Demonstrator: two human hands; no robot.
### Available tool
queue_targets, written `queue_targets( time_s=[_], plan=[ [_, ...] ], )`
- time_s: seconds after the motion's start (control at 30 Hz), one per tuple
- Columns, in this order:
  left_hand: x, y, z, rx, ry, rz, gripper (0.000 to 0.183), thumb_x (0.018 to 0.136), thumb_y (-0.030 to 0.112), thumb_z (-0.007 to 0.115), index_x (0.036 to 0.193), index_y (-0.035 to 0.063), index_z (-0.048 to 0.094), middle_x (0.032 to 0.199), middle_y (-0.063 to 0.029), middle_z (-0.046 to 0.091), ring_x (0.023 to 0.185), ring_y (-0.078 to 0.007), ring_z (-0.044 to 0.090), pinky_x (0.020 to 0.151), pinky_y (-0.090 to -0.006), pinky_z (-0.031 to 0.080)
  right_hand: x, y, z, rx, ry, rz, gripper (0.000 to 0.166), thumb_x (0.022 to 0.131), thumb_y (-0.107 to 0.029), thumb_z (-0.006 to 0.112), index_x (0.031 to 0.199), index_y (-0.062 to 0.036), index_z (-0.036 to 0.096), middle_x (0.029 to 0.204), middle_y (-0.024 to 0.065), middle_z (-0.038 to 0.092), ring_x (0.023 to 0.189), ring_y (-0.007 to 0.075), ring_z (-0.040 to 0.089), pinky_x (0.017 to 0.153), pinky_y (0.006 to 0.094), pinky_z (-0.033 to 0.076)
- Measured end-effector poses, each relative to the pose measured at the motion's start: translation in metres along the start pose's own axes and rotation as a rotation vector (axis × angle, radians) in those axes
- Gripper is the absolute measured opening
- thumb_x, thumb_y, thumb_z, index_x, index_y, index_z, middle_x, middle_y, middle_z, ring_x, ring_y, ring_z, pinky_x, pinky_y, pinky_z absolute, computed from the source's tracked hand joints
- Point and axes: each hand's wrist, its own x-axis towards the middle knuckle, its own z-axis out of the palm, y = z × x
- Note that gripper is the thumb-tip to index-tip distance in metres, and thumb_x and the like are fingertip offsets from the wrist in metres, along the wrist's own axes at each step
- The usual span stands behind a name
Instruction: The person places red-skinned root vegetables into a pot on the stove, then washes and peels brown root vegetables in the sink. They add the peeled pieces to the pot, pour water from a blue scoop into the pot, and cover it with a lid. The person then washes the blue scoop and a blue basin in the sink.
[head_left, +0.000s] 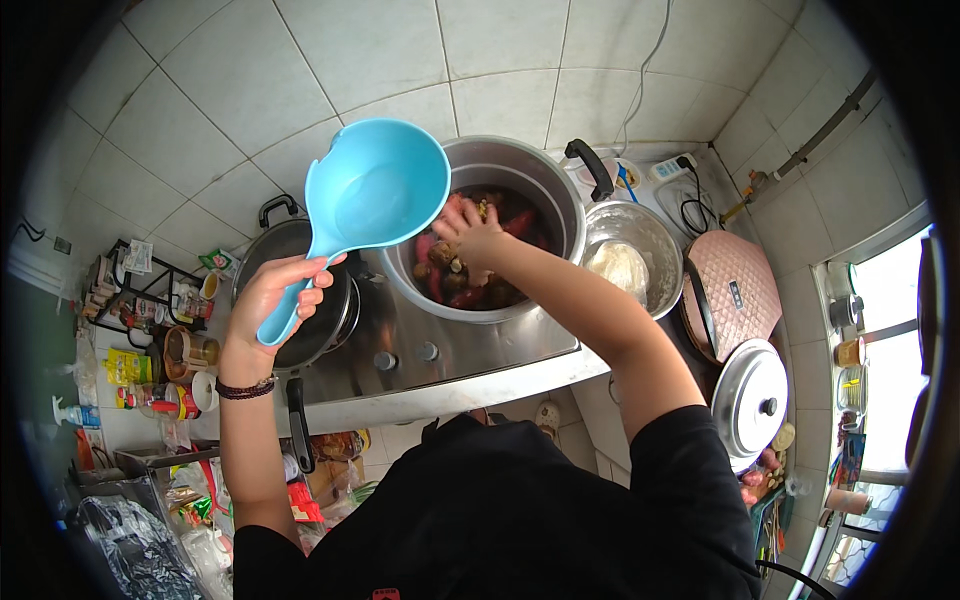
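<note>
My left hand (279, 300) is closed around the handle of a light-blue plastic water ladle (382, 184), raised over the stove at the pot's left side; its bowl looks empty. Inside a large, deep metal pot (487, 154), my right hand (471, 236) reaches down with fingers spread, touching or just above the contents. Reddish sweet potatoes (519, 223) and smaller brown round pieces (441, 253) lie there in dark liquid. Whether the right fingers grip anything cannot be told.
Left of the pot, a dark wok (259, 259) with a long handle sits on the steel stove (465, 360). At right are a metal bowl (664, 240) holding dough (619, 266), a pink quilted-pattern appliance (735, 285), a power strip (673, 168) and a metal lid (750, 397). Tiled walls stand behind.
</note>
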Motion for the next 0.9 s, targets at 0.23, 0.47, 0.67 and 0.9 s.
queue_targets(
  time_s=[0.23, 0.47, 0.67, 0.9],
  plan=[
    [0.009, -0.002, 0.002, 0.061, -0.004, 0.015, 0.026, 0.087, 0.013, 0.058, 0.106, -0.0061, 0.059, 0.076, -0.0013, 0.055, 0.056, -0.0028, 0.045, 0.046, -0.0164, 0.035, 0.016, 0.006, -0.005, 0.125, -0.334, -0.441, 0.086, 0.071, -0.020, 0.068, 0.145, -0.0228, 0.026, 0.155, 0.0011, 0.006, 0.141, 0.0301, 0.008, 0.108, 0.0529, 0.023],
    [0.023, -0.009, 0.008, 0.347, 0.042, 0.087, 0.017, 0.087, 0.013, 0.058, 0.094, -0.0017, 0.061, 0.074, -0.0007, 0.055, 0.054, -0.0031, 0.048, 0.045, -0.0168, 0.036, -0.048, 0.052, -0.025, 0.482, 0.025, -0.026, 0.040, 0.075, -0.007, 0.051, 0.112, -0.0141, 0.066, 0.107, 0.0158, 0.065, 0.100, 0.0324, 0.060, 0.090, 0.0387, 0.046],
    [0.033, -0.011, 0.022, 0.585, 0.033, 0.154, 0.013, 0.085, 0.011, 0.059, 0.086, -0.0010, 0.064, 0.068, 0.0011, 0.054, 0.053, -0.0033, 0.049, 0.044, -0.0188, 0.038, -0.112, 0.085, -0.003, 0.405, 0.411, 0.137, 0.023, 0.077, -0.008, 0.052, 0.095, -0.0052, 0.066, 0.091, 0.0194, 0.065, 0.091, 0.0362, 0.062, 0.078, 0.0431, 0.051],
    [0.033, -0.014, 0.023, 0.775, 0.038, 0.280, 0.014, 0.085, 0.007, 0.056, 0.089, -0.0031, 0.065, 0.065, 0.0013, 0.055, 0.051, -0.0035, 0.048, 0.044, -0.0202, 0.039, -0.147, 0.075, -0.004, 0.345, 0.517, 0.188, 0.025, 0.083, -0.009, 0.052, 0.104, -0.0018, 0.064, 0.101, 0.0171, 0.064, 0.096, 0.0336, 0.060, 0.085, 0.0409, 0.048]
  ],
)
